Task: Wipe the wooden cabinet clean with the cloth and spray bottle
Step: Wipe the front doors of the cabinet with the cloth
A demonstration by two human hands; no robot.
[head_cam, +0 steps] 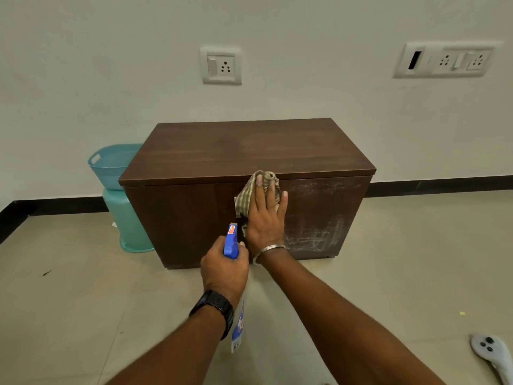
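A low dark-brown wooden cabinet (194,218) stands on the floor against the wall. Whitish smears cover the right half of its front. My right hand (265,218) lies flat on a checked beige cloth (247,194), pressing it to the upper middle of the cabinet front, just under the top edge. My left hand (223,269) grips a spray bottle (231,240) with a blue trigger head, held upright in front of the cabinet, below and left of the cloth. The bottle's body is mostly hidden behind my left wrist.
A teal plastic basket (111,168) sits on a teal stool (126,226) at the cabinet's left side. A white controller (491,354) lies on the tiled floor at the lower right. Wall sockets (221,65) are above the cabinet.
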